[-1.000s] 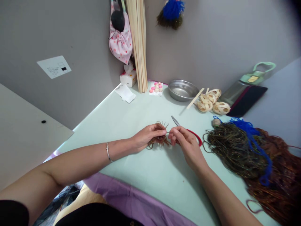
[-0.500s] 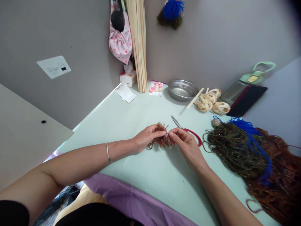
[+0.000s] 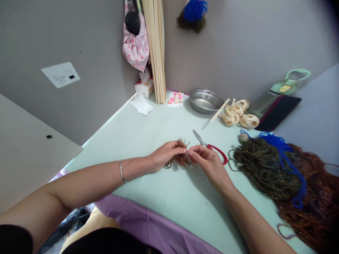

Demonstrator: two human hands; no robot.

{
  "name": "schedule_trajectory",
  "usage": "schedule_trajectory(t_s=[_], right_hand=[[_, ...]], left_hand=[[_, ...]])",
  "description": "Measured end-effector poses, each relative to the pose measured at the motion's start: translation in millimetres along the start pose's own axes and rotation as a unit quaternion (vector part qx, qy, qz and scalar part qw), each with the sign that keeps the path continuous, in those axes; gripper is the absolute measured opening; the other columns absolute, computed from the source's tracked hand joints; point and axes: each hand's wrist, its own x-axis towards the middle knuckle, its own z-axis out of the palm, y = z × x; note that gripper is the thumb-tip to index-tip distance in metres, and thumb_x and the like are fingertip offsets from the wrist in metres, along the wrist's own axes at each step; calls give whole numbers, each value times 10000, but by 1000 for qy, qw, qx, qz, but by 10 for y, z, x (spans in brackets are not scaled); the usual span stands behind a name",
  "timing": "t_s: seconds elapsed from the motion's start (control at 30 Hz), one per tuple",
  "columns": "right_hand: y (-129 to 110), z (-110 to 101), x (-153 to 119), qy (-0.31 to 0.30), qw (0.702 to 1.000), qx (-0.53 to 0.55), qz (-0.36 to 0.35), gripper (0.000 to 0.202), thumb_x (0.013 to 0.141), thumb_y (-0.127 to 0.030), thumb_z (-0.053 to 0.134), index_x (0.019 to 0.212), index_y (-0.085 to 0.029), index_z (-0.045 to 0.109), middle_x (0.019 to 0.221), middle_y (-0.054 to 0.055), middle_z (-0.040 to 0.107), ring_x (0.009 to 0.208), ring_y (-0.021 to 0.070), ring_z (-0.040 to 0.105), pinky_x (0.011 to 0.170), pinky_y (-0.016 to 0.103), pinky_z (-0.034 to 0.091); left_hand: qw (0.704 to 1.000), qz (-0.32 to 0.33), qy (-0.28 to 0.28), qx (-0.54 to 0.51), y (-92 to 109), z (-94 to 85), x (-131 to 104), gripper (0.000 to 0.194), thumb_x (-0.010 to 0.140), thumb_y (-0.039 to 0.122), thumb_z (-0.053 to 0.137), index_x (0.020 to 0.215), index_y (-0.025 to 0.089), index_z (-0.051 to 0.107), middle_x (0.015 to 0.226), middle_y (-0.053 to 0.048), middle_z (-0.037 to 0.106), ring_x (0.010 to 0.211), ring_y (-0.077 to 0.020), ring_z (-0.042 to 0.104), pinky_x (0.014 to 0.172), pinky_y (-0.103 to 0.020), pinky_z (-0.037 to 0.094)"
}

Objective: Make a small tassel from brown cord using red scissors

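Note:
My left hand [image 3: 165, 154] pinches a small brown tuft of glittery yarn [image 3: 182, 159] just above the pale green table [image 3: 148, 130]. My right hand [image 3: 205, 160] meets it fingertip to fingertip and grips a strand of the same tuft. Red-handled scissors [image 3: 212, 146] lie on the table right behind my right hand, blades pointing away to the far left. A silver bracelet [image 3: 121, 170] sits on my left wrist.
A big heap of olive, blue and brown yarn [image 3: 278, 169] covers the right side. At the back stand a steel bowl [image 3: 205, 101], coiled straw strips [image 3: 237, 113], a pack of pink and white beads [image 3: 176, 98], a tissue [image 3: 141, 104] and wooden slats [image 3: 156, 49].
My right hand has shifted slightly left, closing onto my left fingertips at the tuft. The scissors now show more clearly behind it. My left hand stays put.

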Motion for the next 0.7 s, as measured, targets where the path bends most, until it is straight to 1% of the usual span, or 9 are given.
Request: schedule_trajectory(t_s=[0.2, 0.33, 0.5, 0.6, 0.7], right_hand=[[21, 10, -2, -17, 1000, -3, 17, 265, 789, -416, 709, 769, -166, 622, 624, -19, 559, 580, 116, 469, 562, 250, 347], [41, 7, -2, -19, 1000, -4, 12, 248, 785, -406, 701, 780, -175, 614, 640, -12, 570, 582, 124, 474, 559, 255, 361], [15, 9, -3, -15, 1000, -28, -1, 213, 809, -385, 670, 774, -185, 608, 632, -15, 560, 589, 129, 479, 568, 257, 379], [-7, 12, -4, -9, 999, -35, -5, 211, 814, -389, 668, 771, -188, 618, 623, -18, 549, 584, 131, 474, 564, 259, 378], [11, -1, 4, 12, 999, -30, -13, 208, 826, -393, 662, 771, -194, 636, 636, -14, 559, 579, 134, 474, 571, 266, 375]], left_hand=[[1000, -6, -4, -19, 16, -14, 13, 166, 792, 288, 675, 816, 149, 588, 687, 3, 584, 600, -74, 560, 588, -181, 431], [999, 4, -21, -40, 30, -17, 14, 178, 815, 303, 678, 855, 157, 582, 732, 10, 582, 604, -69, 559, 596, -188, 442], [995, 50, -50, -72, 33, -13, 6, 254, 826, 363, 701, 928, 185, 550, 845, 9, 615, 683, -77, 596, 646, -197, 457], [995, 70, -38, -57, 27, -15, 1, 268, 823, 376, 705, 932, 188, 549, 850, 4, 617, 720, -92, 606, 697, -217, 471], [996, 83, -28, -26, 17, -25, -1, 247, 821, 356, 707, 929, 181, 572, 847, 1, 608, 719, -81, 581, 698, -200, 457]])
